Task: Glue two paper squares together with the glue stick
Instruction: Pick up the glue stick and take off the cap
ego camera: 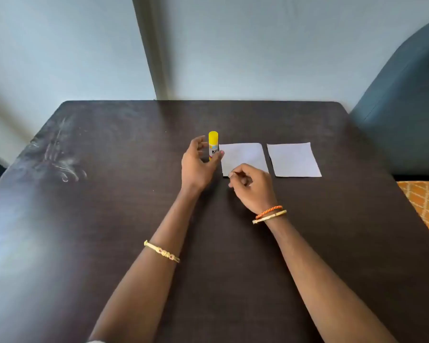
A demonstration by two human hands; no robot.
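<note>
A yellow-capped glue stick [213, 144] stands upright on the dark table [109, 206]. My left hand [198, 164] curls around it with fingers apart, thumb tip by its label; contact is not clear. Two white paper squares lie flat side by side to the right: the left paper square [243, 155] and the right paper square [294, 159], a small gap between them. My right hand [252, 185] rests at the near edge of the left paper square with fingers curled, fingertips pinched near its front left corner.
A grey wall with a vertical strip [154, 45] rises behind the table's far edge. A dark blue chair back [401, 107] stands at the right, with an orange patterned cushion [426, 204] below it. Scratch marks [60, 159] show on the table's left part.
</note>
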